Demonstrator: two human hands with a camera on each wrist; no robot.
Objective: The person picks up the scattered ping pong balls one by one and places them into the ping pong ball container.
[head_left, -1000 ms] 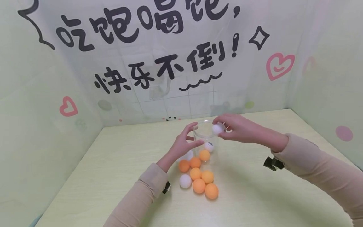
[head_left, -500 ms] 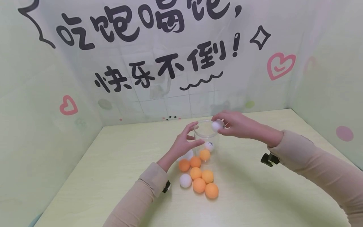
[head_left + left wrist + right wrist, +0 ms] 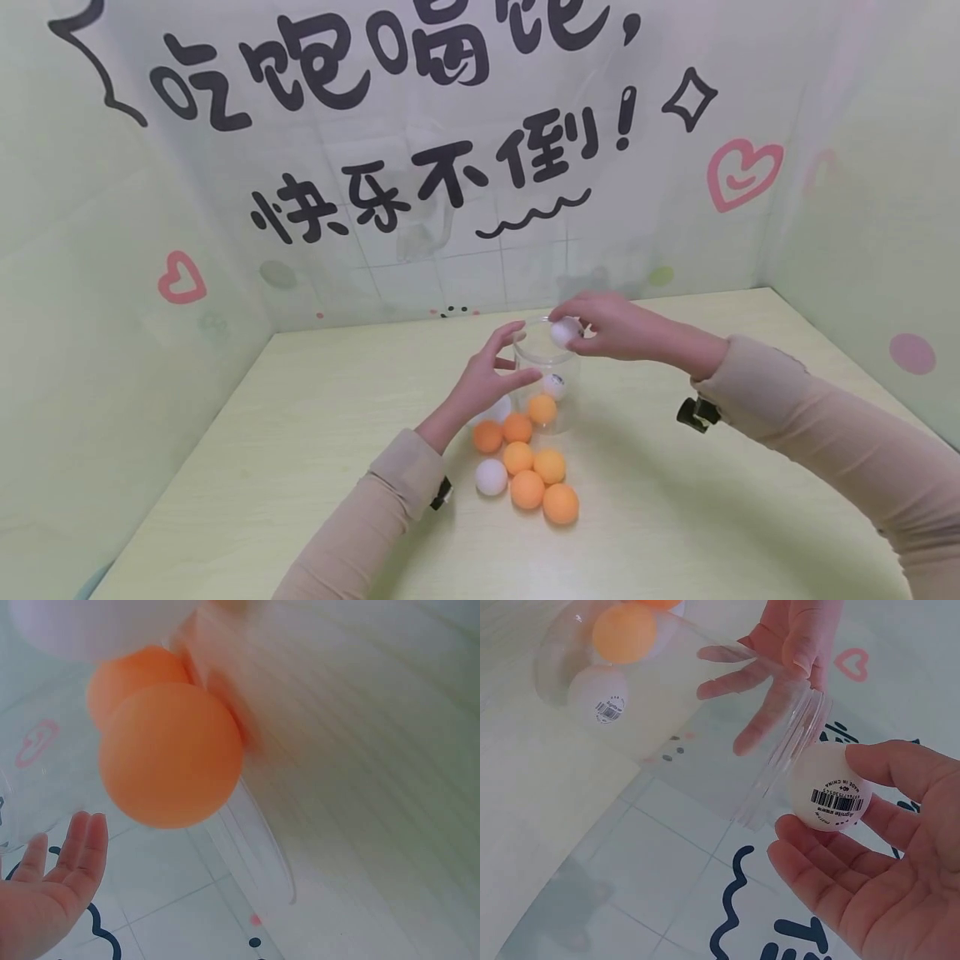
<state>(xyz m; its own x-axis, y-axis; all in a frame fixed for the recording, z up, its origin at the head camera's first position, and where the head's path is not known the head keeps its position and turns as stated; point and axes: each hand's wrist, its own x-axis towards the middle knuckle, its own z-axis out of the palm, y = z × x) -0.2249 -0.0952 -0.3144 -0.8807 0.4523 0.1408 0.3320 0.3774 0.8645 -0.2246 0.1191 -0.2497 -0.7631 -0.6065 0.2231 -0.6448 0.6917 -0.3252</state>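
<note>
My left hand (image 3: 491, 379) reaches round a clear plastic jar (image 3: 528, 362), thumb on the near side and fingers on the far side. A white ping-pong ball (image 3: 564, 334) is pinched between the thumb and fingers of my right hand (image 3: 611, 325), right at the jar's mouth. Its barcode print faces the right wrist camera. Through the jar wall in the right wrist view show another printed white ball (image 3: 598, 697) and an orange ball (image 3: 624, 634), low near the base. Spread left fingers (image 3: 754, 712) also show through the wall there.
Several orange balls (image 3: 527, 490) and a white ball (image 3: 491, 477) lie on the pale wood-grain table (image 3: 300, 450) in front of the jar. One more white ball (image 3: 498, 409) is partly hidden by my left hand. Printed curtains (image 3: 450, 275) stand behind and at both sides.
My right hand has moved a little left with the white ball, from the jar's right rim to over its mouth. The left hand, jar and table balls stay put.
</note>
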